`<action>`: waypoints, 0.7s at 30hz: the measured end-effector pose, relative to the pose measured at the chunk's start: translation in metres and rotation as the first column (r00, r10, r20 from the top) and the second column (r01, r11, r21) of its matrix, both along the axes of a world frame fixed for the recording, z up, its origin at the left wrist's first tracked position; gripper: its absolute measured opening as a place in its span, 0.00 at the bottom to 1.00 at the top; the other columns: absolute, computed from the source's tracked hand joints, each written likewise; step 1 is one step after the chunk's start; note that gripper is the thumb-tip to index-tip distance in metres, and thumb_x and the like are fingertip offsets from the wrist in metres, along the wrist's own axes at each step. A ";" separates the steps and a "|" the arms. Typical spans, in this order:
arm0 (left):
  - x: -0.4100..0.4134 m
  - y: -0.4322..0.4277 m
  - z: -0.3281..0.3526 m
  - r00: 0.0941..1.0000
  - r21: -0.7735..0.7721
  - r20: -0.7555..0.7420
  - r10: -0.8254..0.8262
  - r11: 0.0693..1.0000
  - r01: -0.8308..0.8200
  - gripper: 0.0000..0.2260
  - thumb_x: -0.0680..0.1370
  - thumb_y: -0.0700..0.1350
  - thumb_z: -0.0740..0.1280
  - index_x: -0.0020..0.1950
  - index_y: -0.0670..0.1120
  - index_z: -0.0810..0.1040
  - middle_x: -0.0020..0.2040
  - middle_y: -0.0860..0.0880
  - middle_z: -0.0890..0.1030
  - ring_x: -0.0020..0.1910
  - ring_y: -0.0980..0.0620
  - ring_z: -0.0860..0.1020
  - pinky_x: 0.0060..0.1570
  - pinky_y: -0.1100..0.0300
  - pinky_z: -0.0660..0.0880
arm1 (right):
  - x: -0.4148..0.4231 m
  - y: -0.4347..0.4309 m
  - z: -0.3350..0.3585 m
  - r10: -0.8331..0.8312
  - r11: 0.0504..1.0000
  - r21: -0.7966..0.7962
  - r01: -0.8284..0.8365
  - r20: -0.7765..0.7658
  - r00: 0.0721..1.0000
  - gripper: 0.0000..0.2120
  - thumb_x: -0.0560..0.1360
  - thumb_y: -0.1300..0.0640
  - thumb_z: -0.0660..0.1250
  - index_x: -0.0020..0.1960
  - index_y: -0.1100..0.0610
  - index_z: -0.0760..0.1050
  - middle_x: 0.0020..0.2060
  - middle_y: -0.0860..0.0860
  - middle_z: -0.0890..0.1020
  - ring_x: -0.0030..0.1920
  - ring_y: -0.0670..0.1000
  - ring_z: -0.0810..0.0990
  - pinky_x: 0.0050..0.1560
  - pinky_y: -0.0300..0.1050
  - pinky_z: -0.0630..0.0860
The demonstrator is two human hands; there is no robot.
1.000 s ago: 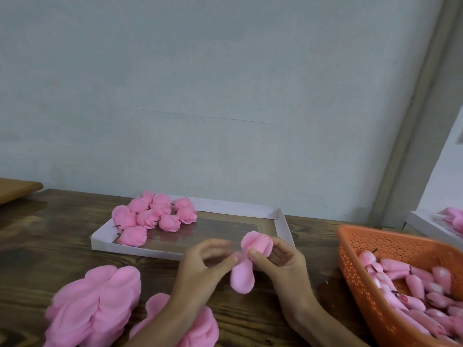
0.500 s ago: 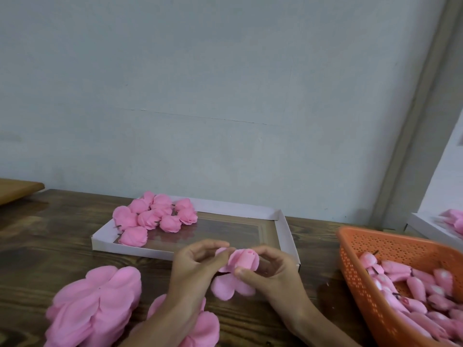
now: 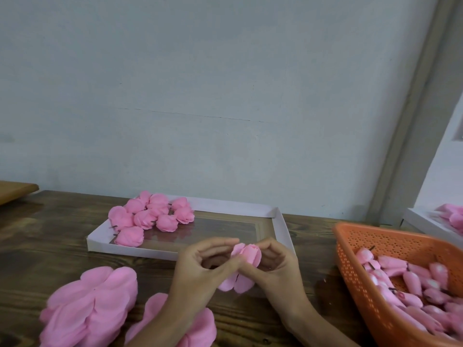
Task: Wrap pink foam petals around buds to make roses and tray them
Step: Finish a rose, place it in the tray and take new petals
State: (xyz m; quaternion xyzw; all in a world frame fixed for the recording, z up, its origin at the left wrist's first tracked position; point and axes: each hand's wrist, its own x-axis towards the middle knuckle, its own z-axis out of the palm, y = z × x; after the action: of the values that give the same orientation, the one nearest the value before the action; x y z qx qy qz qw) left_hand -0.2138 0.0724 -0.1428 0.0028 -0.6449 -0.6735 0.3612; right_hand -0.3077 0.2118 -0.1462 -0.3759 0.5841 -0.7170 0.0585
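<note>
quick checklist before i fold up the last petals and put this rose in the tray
1. Grip on the rose: ok, the left hand and right hand pinch it from either side.
2. Petals wrapped all round: not ok, loose petals hang below the hands.
3. Room in the tray: ok, the finished roses sit bunched at its far left, and the right part is bare.
4. Stem under the rose: cannot tell, the hands hide it.
5. Buds for the next one: ok, plenty in the orange basket.
6. Petal stack: ok, it lies beside the left arm.
</note>
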 end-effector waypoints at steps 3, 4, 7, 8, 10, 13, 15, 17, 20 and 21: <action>0.000 0.002 -0.002 1.000 -0.115 0.003 -0.004 0.993 0.005 0.13 0.71 0.49 0.82 0.54 0.53 0.89 0.51 0.49 0.89 0.52 0.47 0.87 0.51 0.56 0.84 | 0.002 -0.002 -0.001 -0.067 0.998 0.013 0.067 -0.001 0.998 0.11 0.68 0.66 0.82 0.47 0.61 0.83 0.44 0.55 0.89 0.45 0.58 0.89 0.42 0.50 0.86; 0.000 0.001 -0.002 1.000 -0.136 0.007 0.010 0.991 -0.009 0.12 0.72 0.48 0.81 0.55 0.53 0.89 0.53 0.50 0.89 0.54 0.48 0.87 0.52 0.56 0.84 | 0.002 -0.003 -0.002 -0.101 0.994 0.028 0.102 -0.018 0.995 0.11 0.69 0.67 0.81 0.47 0.60 0.83 0.44 0.53 0.89 0.44 0.56 0.89 0.40 0.48 0.86; 0.000 0.000 -0.006 0.999 -0.149 0.018 0.040 0.988 -0.037 0.13 0.72 0.44 0.78 0.56 0.53 0.89 0.54 0.52 0.89 0.56 0.51 0.87 0.54 0.57 0.83 | 0.004 -0.004 -0.002 -0.172 0.983 0.058 0.176 -0.061 0.983 0.11 0.68 0.66 0.82 0.47 0.60 0.82 0.44 0.50 0.88 0.46 0.53 0.89 0.44 0.44 0.85; 0.000 0.001 -0.006 0.999 -0.152 0.020 0.047 0.987 -0.044 0.13 0.72 0.45 0.78 0.56 0.54 0.88 0.54 0.52 0.89 0.56 0.51 0.87 0.54 0.58 0.83 | 0.005 -0.004 -0.003 -0.182 0.980 0.068 0.187 -0.076 0.980 0.12 0.68 0.66 0.82 0.47 0.59 0.83 0.44 0.49 0.89 0.46 0.52 0.89 0.44 0.44 0.85; 0.001 0.004 -0.005 0.998 -0.151 0.014 0.054 0.987 -0.052 0.13 0.72 0.48 0.77 0.56 0.57 0.88 0.52 0.53 0.89 0.54 0.52 0.87 0.52 0.59 0.84 | 0.008 -0.004 -0.003 -0.210 0.974 0.069 0.217 -0.098 0.973 0.13 0.68 0.65 0.83 0.48 0.56 0.82 0.43 0.48 0.89 0.45 0.50 0.89 0.42 0.41 0.84; 0.002 0.008 -0.002 0.999 -0.141 -0.019 0.045 0.989 -0.047 0.12 0.72 0.53 0.78 0.55 0.58 0.88 0.51 0.53 0.89 0.53 0.52 0.87 0.49 0.63 0.83 | 0.009 -0.005 -0.004 -0.232 0.971 0.030 0.236 -0.098 0.968 0.16 0.69 0.64 0.82 0.48 0.57 0.77 0.43 0.46 0.87 0.44 0.49 0.89 0.40 0.38 0.84; 0.002 0.008 -0.002 0.997 -0.126 -0.042 0.068 0.989 -0.073 0.11 0.74 0.54 0.78 0.55 0.56 0.89 0.50 0.52 0.89 0.52 0.52 0.88 0.49 0.62 0.82 | 0.009 -0.006 -0.004 -0.197 0.979 0.025 0.200 -0.106 0.975 0.16 0.70 0.64 0.82 0.48 0.59 0.76 0.45 0.49 0.87 0.47 0.50 0.89 0.42 0.40 0.84; 0.001 0.006 -0.003 0.994 -0.076 -0.052 0.100 0.992 -0.104 0.11 0.73 0.55 0.77 0.53 0.54 0.90 0.49 0.51 0.89 0.51 0.51 0.88 0.48 0.60 0.82 | 0.009 -0.006 -0.005 -0.140 0.990 0.018 0.142 -0.093 0.986 0.13 0.71 0.62 0.81 0.50 0.59 0.78 0.46 0.52 0.86 0.49 0.53 0.89 0.46 0.42 0.85; -0.001 0.001 -0.004 0.993 -0.031 -0.053 0.106 0.994 -0.107 0.09 0.74 0.55 0.77 0.51 0.53 0.90 0.48 0.48 0.89 0.51 0.46 0.88 0.50 0.54 0.83 | 0.005 -0.005 -0.003 -0.015 1.000 -0.020 0.015 -0.012 1.000 0.05 0.77 0.60 0.75 0.51 0.59 0.82 0.49 0.55 0.87 0.52 0.57 0.88 0.50 0.46 0.83; -0.002 -0.001 -0.005 0.994 -0.025 -0.050 0.094 0.995 -0.095 0.07 0.75 0.52 0.76 0.51 0.53 0.90 0.48 0.47 0.89 0.52 0.46 0.87 0.51 0.54 0.83 | 0.002 -0.004 -0.002 0.008 1.000 -0.030 -0.008 0.007 1.000 0.03 0.77 0.60 0.74 0.51 0.59 0.83 0.51 0.57 0.87 0.54 0.58 0.87 0.52 0.50 0.84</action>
State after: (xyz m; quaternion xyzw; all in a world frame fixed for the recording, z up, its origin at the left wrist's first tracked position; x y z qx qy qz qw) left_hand -0.2161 0.0711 -0.1473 0.0119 -0.6442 -0.6466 0.4085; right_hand -0.3061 0.2079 -0.1483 -0.3766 0.5714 -0.7269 0.0577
